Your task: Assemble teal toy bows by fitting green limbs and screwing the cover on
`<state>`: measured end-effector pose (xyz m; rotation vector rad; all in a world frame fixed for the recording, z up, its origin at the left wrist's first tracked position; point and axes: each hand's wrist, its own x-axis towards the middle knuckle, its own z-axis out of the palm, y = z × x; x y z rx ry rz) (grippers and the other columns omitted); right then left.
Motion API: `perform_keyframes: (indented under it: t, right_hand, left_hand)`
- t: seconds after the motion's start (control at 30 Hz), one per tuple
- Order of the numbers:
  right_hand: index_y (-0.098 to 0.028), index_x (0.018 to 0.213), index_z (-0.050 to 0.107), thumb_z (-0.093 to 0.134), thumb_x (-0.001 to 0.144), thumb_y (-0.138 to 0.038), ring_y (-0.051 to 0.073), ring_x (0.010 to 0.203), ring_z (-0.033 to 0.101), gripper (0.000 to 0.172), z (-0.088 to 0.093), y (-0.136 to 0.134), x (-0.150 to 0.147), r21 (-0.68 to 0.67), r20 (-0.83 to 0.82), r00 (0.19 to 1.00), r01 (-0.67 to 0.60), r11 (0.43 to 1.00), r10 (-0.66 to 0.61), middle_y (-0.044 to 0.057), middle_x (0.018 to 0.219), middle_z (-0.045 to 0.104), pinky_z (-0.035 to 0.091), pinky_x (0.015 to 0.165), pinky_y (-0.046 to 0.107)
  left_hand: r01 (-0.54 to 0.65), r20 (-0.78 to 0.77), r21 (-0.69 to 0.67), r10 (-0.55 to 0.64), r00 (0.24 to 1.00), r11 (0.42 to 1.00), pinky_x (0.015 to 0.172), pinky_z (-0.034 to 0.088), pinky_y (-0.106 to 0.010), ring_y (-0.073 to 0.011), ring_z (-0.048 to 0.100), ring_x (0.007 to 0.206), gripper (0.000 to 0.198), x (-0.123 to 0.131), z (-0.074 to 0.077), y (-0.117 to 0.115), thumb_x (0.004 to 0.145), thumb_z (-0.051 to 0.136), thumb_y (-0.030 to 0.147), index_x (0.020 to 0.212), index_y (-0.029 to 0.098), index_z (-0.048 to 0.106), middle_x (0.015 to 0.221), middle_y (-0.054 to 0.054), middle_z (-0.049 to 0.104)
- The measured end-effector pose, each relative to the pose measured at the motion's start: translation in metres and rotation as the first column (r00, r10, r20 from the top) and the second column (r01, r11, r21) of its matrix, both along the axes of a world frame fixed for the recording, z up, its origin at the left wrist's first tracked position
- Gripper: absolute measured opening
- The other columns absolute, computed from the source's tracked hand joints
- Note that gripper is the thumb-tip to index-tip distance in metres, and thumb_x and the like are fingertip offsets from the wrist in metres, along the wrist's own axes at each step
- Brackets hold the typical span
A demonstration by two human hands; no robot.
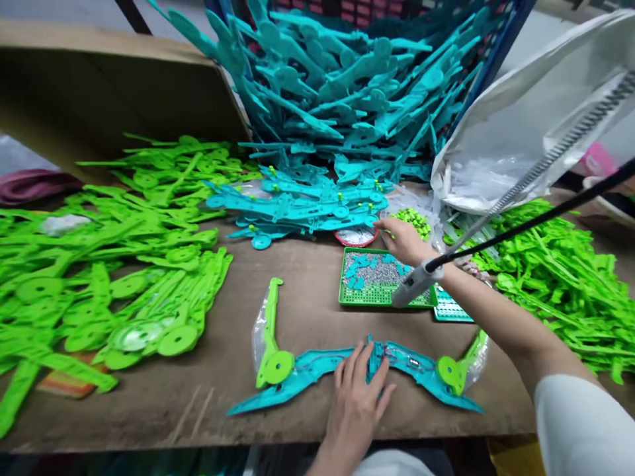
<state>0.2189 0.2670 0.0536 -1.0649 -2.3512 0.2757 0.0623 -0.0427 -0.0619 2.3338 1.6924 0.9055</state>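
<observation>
A teal bow-shaped plastic part (317, 370) lies near the table's front edge, with a green arm (270, 330) at its left end and another green arm (471, 360) at its right. My left hand (360, 390) rests on its middle, fingers spread and holding nothing. Farther back, my right hand (404, 239) reaches beside a small red-rimmed dish (356, 237) of pale pieces and a heap of small green parts (415, 222); its fingertips are too small to tell whether they grip anything. Below that hand sits a green tray (364, 296) with small metal and teal pieces.
Green parts (163, 264) pile up at the left, more (560, 277) at the right. Teal parts (307, 205) lie behind, before a full crate (496, 59). A screwdriver-like tool (414, 283) on a cable and spring hangs over the tray. A white bag (520, 99) stands back right.
</observation>
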Motion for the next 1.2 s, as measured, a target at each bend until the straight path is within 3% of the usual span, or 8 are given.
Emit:
perform_keyframes:
  t: [0.13, 0.3, 0.5, 0.67, 0.8, 1.0, 1.1, 1.2]
  right_hand:
    - [-0.012, 0.137, 0.059, 0.043, 0.086, 0.002, 0.025, 0.129, 0.060, 0.055, -0.014, 0.047, -0.082, -0.038, 0.132, 0.973, -0.183, 0.982, 0.187, 0.017, 0.141, 0.064, 0.049, 0.113, 0.044]
    - [-0.004, 0.148, 0.046, 0.039, 0.090, 0.002, 0.028, 0.138, 0.052, 0.059, -0.025, 0.086, -0.152, 0.029, 0.292, 0.922, -0.274, 0.961, 0.254, 0.022, 0.150, 0.055, 0.039, 0.119, 0.044]
    - [0.000, 0.151, 0.042, 0.036, 0.095, -0.003, 0.033, 0.120, 0.055, 0.057, -0.020, 0.098, -0.172, 0.119, 0.461, 0.865, -0.282, 0.952, 0.199, 0.027, 0.133, 0.060, 0.040, 0.110, 0.053]
    - [-0.008, 0.155, 0.038, 0.022, 0.102, -0.009, 0.032, 0.111, 0.052, 0.056, 0.011, 0.079, -0.157, 0.312, 0.503, 0.859, -0.280, 0.908, 0.092, 0.021, 0.125, 0.058, 0.043, 0.101, 0.049]
    - [-0.017, 0.155, 0.037, 0.031, 0.100, -0.008, 0.032, 0.116, 0.049, 0.055, 0.037, 0.047, -0.103, 0.338, 0.406, 0.914, -0.169, 0.926, 0.019, 0.016, 0.126, 0.055, 0.042, 0.104, 0.049]
    - [-0.017, 0.134, 0.056, 0.042, 0.099, -0.013, 0.030, 0.118, 0.053, 0.037, 0.053, -0.045, 0.065, 0.312, 0.253, 0.941, 0.141, 0.940, -0.225, 0.011, 0.116, 0.057, 0.045, 0.103, 0.054]
    - [-0.017, 0.120, 0.065, 0.049, 0.096, -0.019, 0.029, 0.109, 0.057, 0.029, 0.067, -0.119, 0.151, 0.331, 0.274, 0.866, 0.324, 0.886, -0.418, 0.010, 0.106, 0.063, 0.048, 0.096, 0.052]
    - [-0.017, 0.109, 0.073, 0.061, 0.088, -0.021, 0.029, 0.097, 0.060, 0.025, 0.083, -0.197, 0.225, 0.362, 0.377, 0.714, 0.473, 0.804, -0.590, 0.014, 0.095, 0.070, 0.049, 0.084, 0.047]
  left_hand:
    - [-0.018, 0.019, -0.019, 0.019, 1.000, 1.000, 0.106, 0.048, -0.053, -0.0331, 0.053, 0.140, 0.040, 0.000, -0.008, -0.002, 0.093, 0.068, 0.040, 0.133, 0.037, 0.069, 0.153, -0.009, 0.056]
    - [-0.035, 0.001, 0.040, 0.035, 0.999, 0.999, 0.101, 0.051, -0.050, -0.0315, 0.056, 0.138, 0.039, 0.000, -0.013, -0.002, 0.092, 0.068, 0.043, 0.131, 0.038, 0.070, 0.152, -0.007, 0.058]
    - [-0.035, -0.033, 0.134, 0.039, 0.999, 0.990, 0.094, 0.054, -0.045, -0.0304, 0.061, 0.130, 0.038, -0.002, -0.015, 0.001, 0.087, 0.073, 0.047, 0.123, 0.038, 0.074, 0.146, -0.007, 0.063]
    - [-0.045, 0.001, 0.065, 0.045, 0.999, 0.997, 0.100, 0.052, -0.048, -0.0314, 0.057, 0.135, 0.039, -0.002, -0.013, 0.002, 0.089, 0.071, 0.041, 0.128, 0.037, 0.072, 0.148, -0.009, 0.061]
    - [-0.003, -0.001, -0.031, 0.003, 1.000, 1.000, 0.105, 0.048, -0.054, -0.0333, 0.053, 0.140, 0.037, -0.004, -0.005, 0.004, 0.094, 0.066, 0.034, 0.130, 0.036, 0.070, 0.151, -0.011, 0.058]
    - [0.066, -0.010, -0.038, -0.066, 0.998, 0.997, 0.106, 0.043, -0.056, -0.0362, 0.051, 0.139, 0.037, -0.004, 0.004, 0.009, 0.095, 0.065, 0.030, 0.132, 0.029, 0.070, 0.150, -0.017, 0.057]
    - [0.073, -0.007, -0.032, -0.073, 0.997, 0.997, 0.108, 0.039, -0.057, -0.0372, 0.050, 0.140, 0.037, -0.003, 0.002, 0.011, 0.095, 0.066, 0.032, 0.131, 0.028, 0.070, 0.149, -0.017, 0.057]
    - [0.073, 0.002, -0.018, -0.073, 0.997, 0.997, 0.110, 0.036, -0.056, -0.0372, 0.048, 0.142, 0.038, -0.003, 0.000, 0.011, 0.094, 0.065, 0.032, 0.132, 0.029, 0.070, 0.150, -0.017, 0.056]
